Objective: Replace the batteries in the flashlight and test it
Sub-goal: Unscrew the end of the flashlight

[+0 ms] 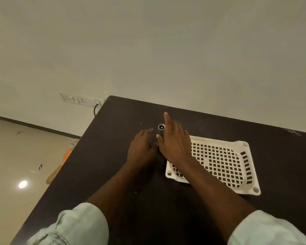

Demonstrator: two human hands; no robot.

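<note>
Flashlight upright between two hands

Flashlight stands lens-up on the dark bench, just left of a white slotted tray. Right hand touches its barrel, forefinger straight, grip loose. Left hand lies flat alongside, holding nothing.

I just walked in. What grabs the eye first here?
Two bare hands meet mid-table around a small metal flashlight standing upright, the right hand against it with fingers straight, the left hand beside it. Just right lies a white perforated tray on the dark table.
</note>
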